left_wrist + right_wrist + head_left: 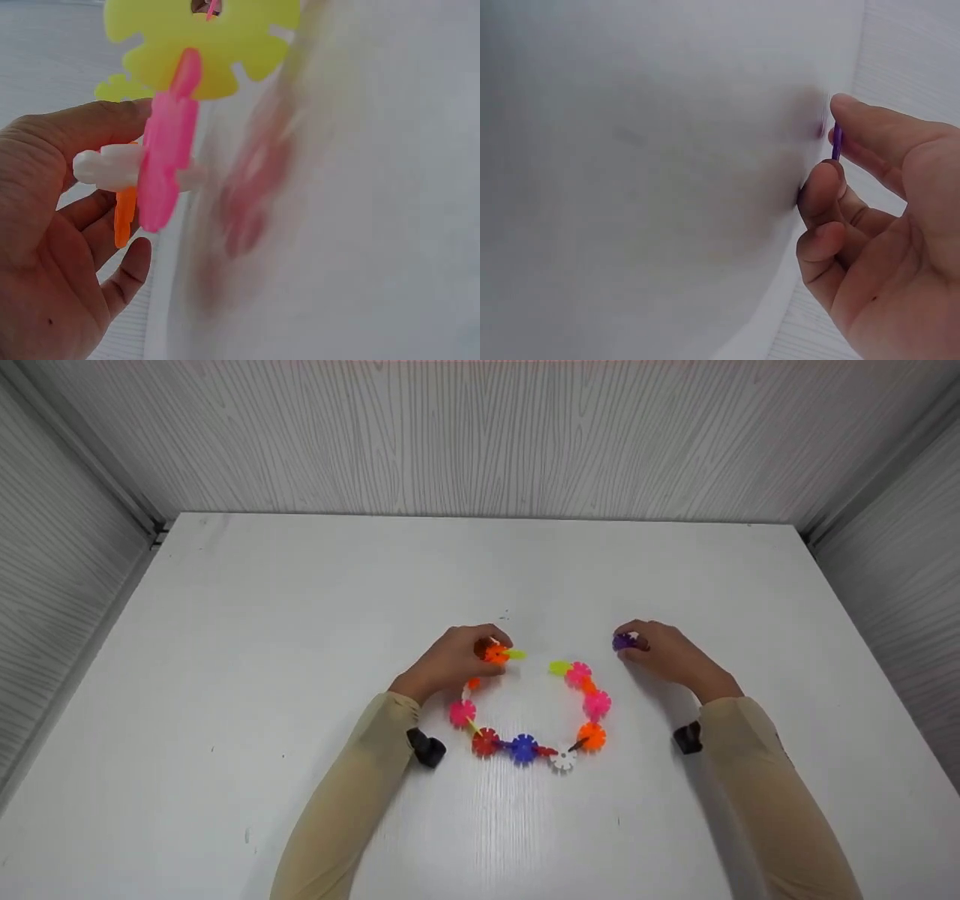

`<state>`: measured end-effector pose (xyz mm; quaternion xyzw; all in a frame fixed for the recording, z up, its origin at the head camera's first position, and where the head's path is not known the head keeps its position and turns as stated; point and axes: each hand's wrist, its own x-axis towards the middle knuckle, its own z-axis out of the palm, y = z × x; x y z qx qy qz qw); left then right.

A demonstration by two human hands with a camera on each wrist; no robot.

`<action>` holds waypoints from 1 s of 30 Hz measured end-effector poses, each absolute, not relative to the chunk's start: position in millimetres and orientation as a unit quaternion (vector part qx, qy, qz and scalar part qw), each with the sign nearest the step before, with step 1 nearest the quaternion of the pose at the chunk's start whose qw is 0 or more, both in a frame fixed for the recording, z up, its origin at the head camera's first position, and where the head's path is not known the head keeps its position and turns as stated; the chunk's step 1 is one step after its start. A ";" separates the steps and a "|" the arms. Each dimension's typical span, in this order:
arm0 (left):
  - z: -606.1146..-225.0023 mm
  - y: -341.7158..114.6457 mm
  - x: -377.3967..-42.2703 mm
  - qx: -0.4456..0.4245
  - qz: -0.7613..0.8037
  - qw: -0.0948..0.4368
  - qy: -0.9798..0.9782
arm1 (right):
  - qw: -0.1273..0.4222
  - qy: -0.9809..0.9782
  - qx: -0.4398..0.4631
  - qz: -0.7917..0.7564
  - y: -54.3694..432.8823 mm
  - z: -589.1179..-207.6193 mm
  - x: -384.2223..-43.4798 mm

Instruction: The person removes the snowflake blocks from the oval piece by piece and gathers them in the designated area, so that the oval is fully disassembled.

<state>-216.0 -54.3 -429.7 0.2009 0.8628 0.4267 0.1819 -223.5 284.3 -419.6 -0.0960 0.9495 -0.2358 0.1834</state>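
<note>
A chain of notched plastic flower discs curves in an open ring on the table, with a blue disc (pixel 523 748) and a white disc (pixel 563 760) along its near side. My left hand (pixel 459 655) holds the chain's left end, by an orange disc (pixel 496 653) with a yellow disc (pixel 516 655) jutting rightward from it. Across a gap, another yellow disc (pixel 559 667) forms the chain's right end. In the left wrist view, a pink disc (pixel 166 161) crosses a white one close to the palm. To the right of the ring, my right hand (pixel 667 651) pinches a loose purple disc (pixel 837 142) between thumb and fingertips.
The white table (pixel 300 585) ends at a grey wood-grain panel (pixel 480 442) at the back, with similar panels on both sides. Black wrist cameras (pixel 427 748) hang beneath the tan sleeves, the left one close to the chain's left side.
</note>
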 end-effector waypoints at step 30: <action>-429.3 -55.7 -212.9 0.188 0.456 0.172 0.853 | 0.123 0.934 -0.128 -0.309 257.8 -405.5 -213.6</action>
